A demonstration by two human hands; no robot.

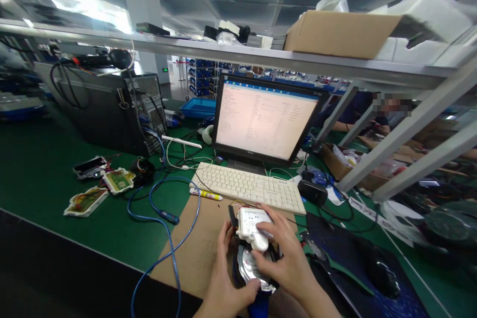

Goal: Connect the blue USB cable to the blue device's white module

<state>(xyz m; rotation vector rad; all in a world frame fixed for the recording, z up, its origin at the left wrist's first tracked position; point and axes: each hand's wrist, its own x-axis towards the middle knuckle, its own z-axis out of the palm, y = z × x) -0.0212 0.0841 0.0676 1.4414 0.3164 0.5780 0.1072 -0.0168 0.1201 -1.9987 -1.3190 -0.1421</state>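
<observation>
A white plastic module (253, 224) with wires at its upper left edge sits over a round, silvery device (250, 264) with a dark rim, above a sheet of brown cardboard (186, 253). My right hand (285, 248) grips the module from the right, fingers on its top and thumb low beside the round device. My left hand (227, 276) is curved around the left side of the round device, its thumb at the lower edge. A blue part (259, 306) shows below the device.
A keyboard (248, 186) and monitor (266, 121) stand ahead. Opened circuit modules (118, 180) and a looped blue cable (173, 253) lie left; pliers (316, 248) and a mouse (385, 278) lie right. A person (345, 121) is behind the shelf frame.
</observation>
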